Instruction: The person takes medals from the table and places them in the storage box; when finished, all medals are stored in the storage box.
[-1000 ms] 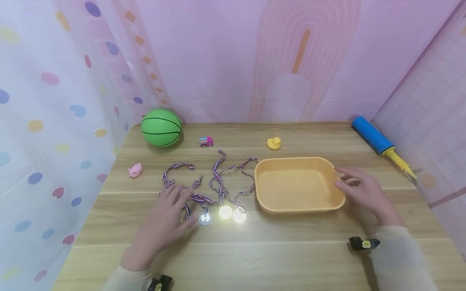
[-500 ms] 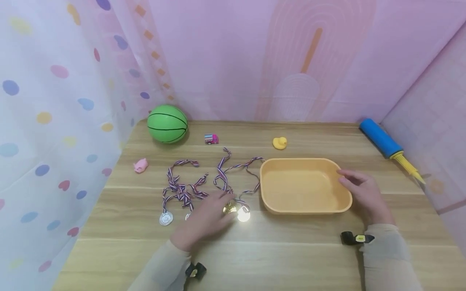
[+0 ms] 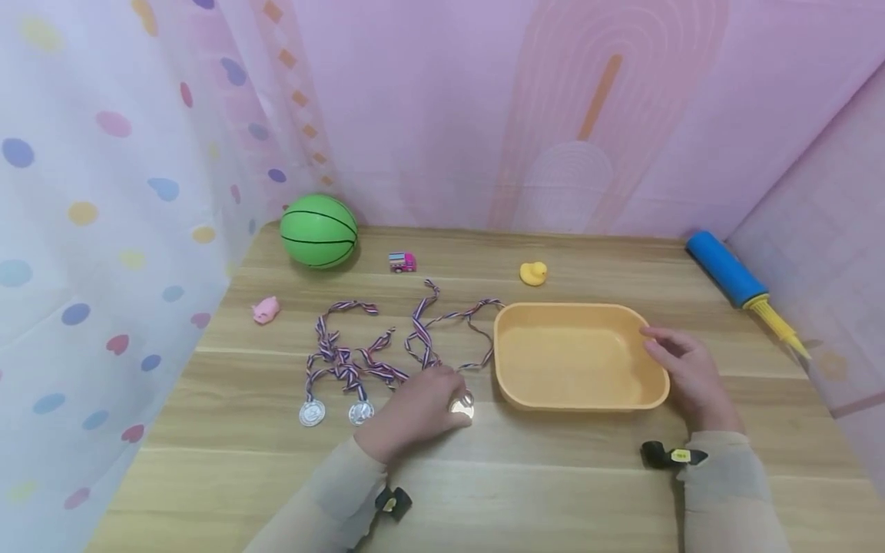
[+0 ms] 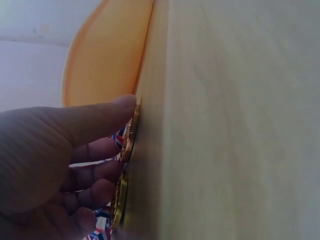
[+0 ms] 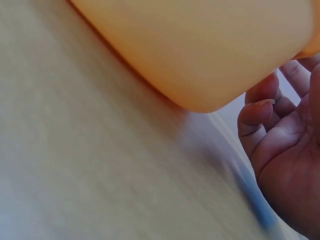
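I judge this picking up: my left grip [image 3: 419,404] curls at gold-toned medals [image 3: 463,408] on the desk [image 3: 546,491], whether pinching I can't tell; my right grip [image 3: 694,381] holds the basin [image 3: 574,361]. Next seems to need a sure pinch.

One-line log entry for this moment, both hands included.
left hand: touching shiny medal | right hand: holding orange tub | two silver medals: on table

Left fingers [image 4: 95,192] bent, thumb [image 4: 97,122] extended
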Tool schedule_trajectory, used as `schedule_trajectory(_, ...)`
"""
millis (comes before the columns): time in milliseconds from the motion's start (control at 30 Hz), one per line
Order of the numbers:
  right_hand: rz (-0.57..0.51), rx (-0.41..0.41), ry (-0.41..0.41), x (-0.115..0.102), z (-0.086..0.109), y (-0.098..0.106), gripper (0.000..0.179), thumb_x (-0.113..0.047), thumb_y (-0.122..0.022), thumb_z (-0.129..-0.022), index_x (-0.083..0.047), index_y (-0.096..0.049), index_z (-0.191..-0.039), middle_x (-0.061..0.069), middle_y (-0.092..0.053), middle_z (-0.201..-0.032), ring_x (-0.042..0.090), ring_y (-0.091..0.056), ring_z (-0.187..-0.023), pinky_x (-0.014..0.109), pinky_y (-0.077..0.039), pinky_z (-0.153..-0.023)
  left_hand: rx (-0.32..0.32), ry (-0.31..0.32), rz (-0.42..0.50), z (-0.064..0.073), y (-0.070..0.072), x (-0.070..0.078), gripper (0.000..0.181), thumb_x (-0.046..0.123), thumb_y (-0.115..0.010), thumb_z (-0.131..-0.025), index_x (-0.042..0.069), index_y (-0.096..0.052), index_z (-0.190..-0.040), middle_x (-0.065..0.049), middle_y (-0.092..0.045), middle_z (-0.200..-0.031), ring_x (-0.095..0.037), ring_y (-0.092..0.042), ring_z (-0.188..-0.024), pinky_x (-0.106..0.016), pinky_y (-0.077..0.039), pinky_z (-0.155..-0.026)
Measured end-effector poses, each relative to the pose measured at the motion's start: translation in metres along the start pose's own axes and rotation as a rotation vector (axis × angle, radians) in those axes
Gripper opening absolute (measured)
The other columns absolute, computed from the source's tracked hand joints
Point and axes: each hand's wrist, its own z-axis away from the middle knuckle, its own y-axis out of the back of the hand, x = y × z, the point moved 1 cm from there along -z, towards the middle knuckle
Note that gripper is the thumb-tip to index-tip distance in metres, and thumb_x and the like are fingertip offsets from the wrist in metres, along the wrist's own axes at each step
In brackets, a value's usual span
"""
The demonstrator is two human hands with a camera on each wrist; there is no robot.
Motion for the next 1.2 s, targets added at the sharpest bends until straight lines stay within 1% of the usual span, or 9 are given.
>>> schedule_trajectory(100,0.012,0.004,0.018,0.001,-0.001,0.001,0.023,-0.001,-0.061,-0.092,-0.012,-0.073,-0.108,-0.009,-0.064,-0.105,0.004,-0.057,-0.096,0.015,-0.05,-0.079,-0.003,-0.002,-0.016,-0.004,0.0,0.0,0.032,0.041,-0.078,-0.075,0.016,-0.065,-0.091,0.006,-0.059,-0.086,-0.012,-0.054,-0.081,-0.033,-0.048,-0.078)
schedule_trajectory(300,-0.017,-0.006,0.011,0.002,0.0,0.002,0.024,0.0,-0.059,-0.093,-0.013,-0.072,-0.108,-0.01,-0.064,-0.105,0.004,-0.055,-0.098,0.015,-0.049,-0.08,-0.032,0.0,-0.065,-0.008,0.0,0.004,0.041,0.041,-0.079,-0.074,0.011,-0.067,-0.1,0.001,-0.062,-0.09,-0.016,-0.057,-0.085,-0.035,-0.049,-0.081)
schedule_trajectory(467,-0.008,-0.004,0.021,0.003,0.0,0.002,0.025,0.001,-0.059,-0.093,-0.015,-0.072,-0.107,-0.01,-0.065,-0.104,0.004,-0.056,-0.097,0.015,-0.05,-0.079,-0.045,0.019,-0.058,-0.008,0.0,0.007,0.039,0.038,-0.079,-0.075,0.01,-0.067,-0.099,-0.001,-0.063,-0.091,-0.018,-0.058,-0.086,-0.036,-0.049,-0.082)
schedule_trajectory(600,-0.002,-0.013,0.032,0.005,0.0,0.002,0.025,0.001,-0.058,-0.094,-0.015,-0.072,-0.107,-0.009,-0.065,-0.105,0.004,-0.056,-0.097,0.016,-0.05,-0.078,-0.016,0.034,-0.014,-0.007,-0.001,0.009,0.031,0.031,-0.081,-0.074,0.013,-0.061,-0.09,0.005,-0.059,-0.08,-0.015,-0.055,-0.076,-0.032,-0.049,-0.072)
schedule_trajectory(767,0.027,-0.011,0.035,0.004,0.0,0.002,0.025,0.0,-0.057,-0.094,-0.015,-0.072,-0.108,-0.009,-0.064,-0.106,0.004,-0.055,-0.099,0.015,-0.049,-0.08,0.046,-0.015,0.027,-0.006,0.001,0.011,0.018,0.016,-0.074,-0.08,0.017,-0.057,-0.085,0.011,-0.055,-0.071,-0.009,-0.052,-0.066,-0.027,-0.046,-0.062)
schedule_trajectory(833,0.049,-0.005,0.035,0.004,0.0,0.002,0.024,-0.001,-0.058,-0.094,-0.015,-0.071,-0.109,-0.01,-0.063,-0.107,0.004,-0.054,-0.1,0.014,-0.048,-0.082,0.054,-0.021,0.084,-0.005,0.003,0.011,0.014,0.012,-0.071,-0.082,0.018,-0.058,-0.084,0.011,-0.055,-0.071,-0.009,-0.052,-0.066,-0.027,-0.045,-0.062)
schedule_trajectory(967,0.079,0.008,0.027,0.003,0.0,0.002,0.023,-0.003,-0.059,-0.094,-0.015,-0.071,-0.109,-0.011,-0.063,-0.107,0.004,-0.054,-0.1,0.013,-0.047,-0.082,0.052,0.025,0.257,-0.005,0.012,0.011,0.009,0.011,-0.067,-0.085,0.019,-0.062,-0.087,0.011,-0.056,-0.075,-0.01,-0.052,-0.069,-0.027,-0.045,-0.063)
schedule_trajectory(1067,0.079,0.011,0.016,0.002,0.0,0.002,0.022,-0.004,-0.06,-0.094,-0.014,-0.071,-0.11,-0.011,-0.063,-0.108,0.003,-0.053,-0.102,0.012,-0.046,-0.083,0.064,0.069,0.363,-0.005,0.024,0.009,0.007,0.013,-0.067,-0.088,0.018,-0.067,-0.093,0.011,-0.058,-0.079,-0.011,-0.053,-0.071,-0.027,-0.046,-0.062)
schedule_trajectory(1200,0.055,0.0,0.005,0.003,0.0,0.003,0.021,-0.005,-0.06,-0.094,-0.013,-0.071,-0.11,-0.01,-0.062,-0.109,0.003,-0.053,-0.104,0.013,-0.047,-0.084,0.095,0.09,0.442,-0.004,0.048,0.008,0.01,0.015,-0.068,-0.089,0.015,-0.07,-0.099,0.008,-0.06,-0.079,-0.012,-0.053,-0.069,-0.026,-0.047,-0.057)
